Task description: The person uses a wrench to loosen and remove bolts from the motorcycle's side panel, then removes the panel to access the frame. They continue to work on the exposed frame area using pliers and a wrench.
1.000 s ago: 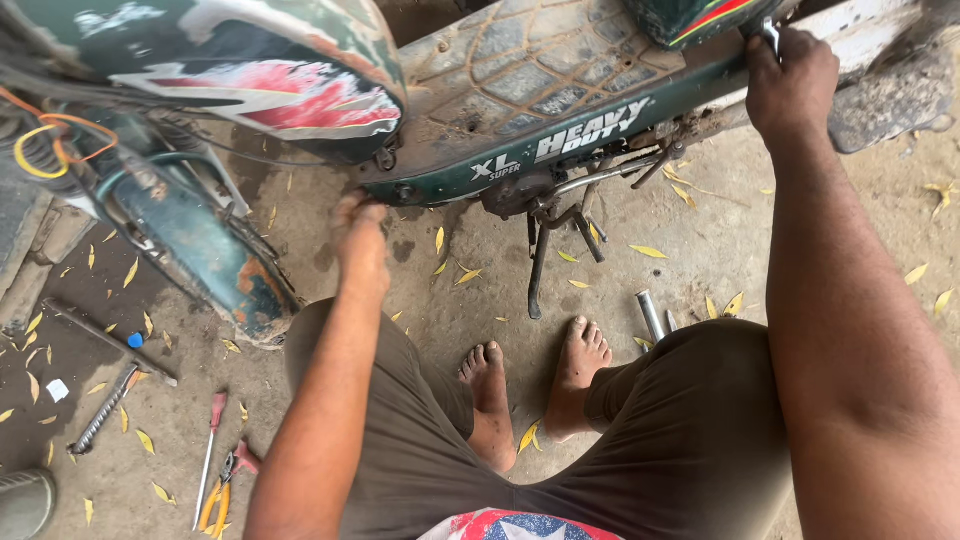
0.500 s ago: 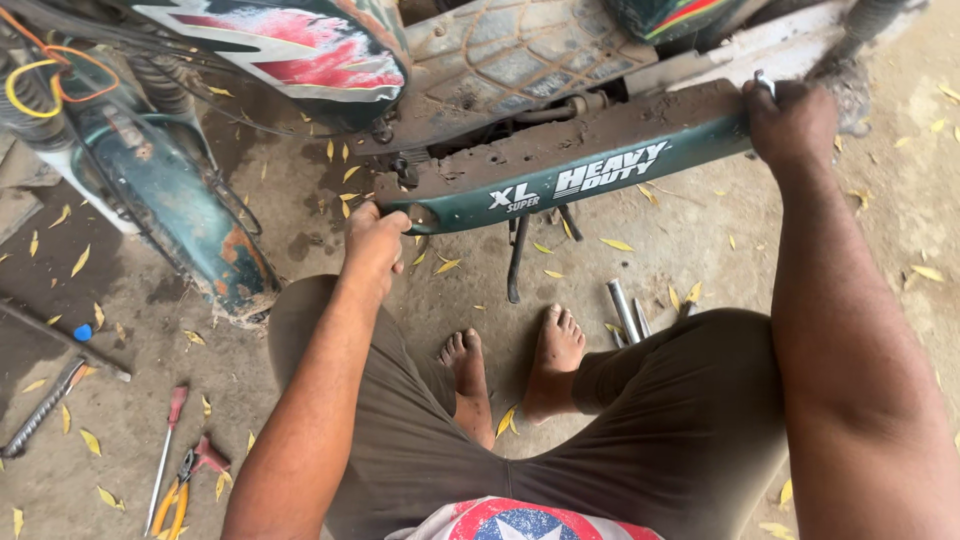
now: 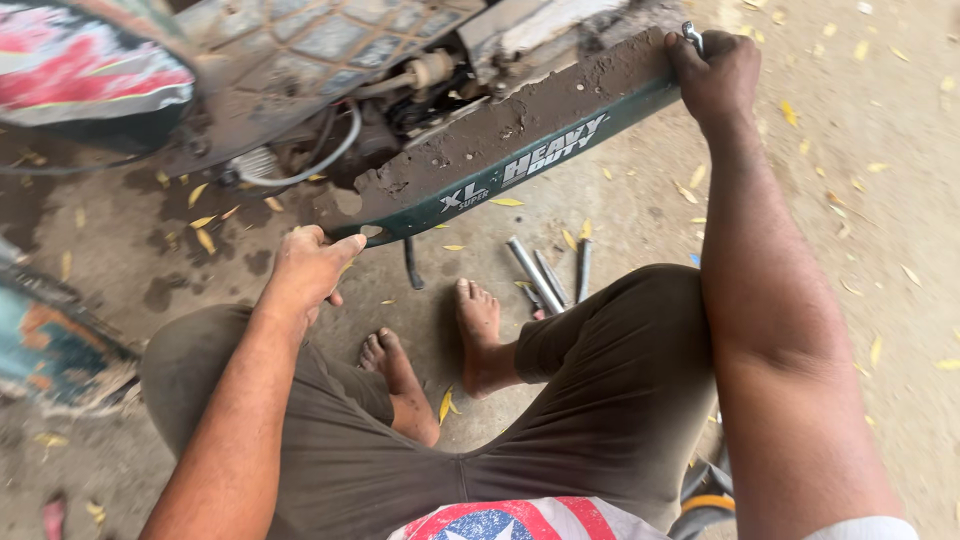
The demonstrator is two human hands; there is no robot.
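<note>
A small moped lies tipped away from me, its muddy underside facing up. Along its near edge runs a green side panel with white lettering. My left hand grips the panel's lower left end, thumb hooked under the edge. At the upper right, my right hand is closed around the panel's other end, where a small metal part sticks out above the fingers. I am squatting, with my bare feet on the ground just below the panel.
Several short metal rods lie on the concrete beside my right knee. The moped's stand leg hangs down near my left hand. Yellow leaves and oil stains dot the ground. A painted body part sits at the left edge.
The moped has tipped further away, so more of its muddy underside shows. Both hands kept their hold on the green panel and rose with it.
</note>
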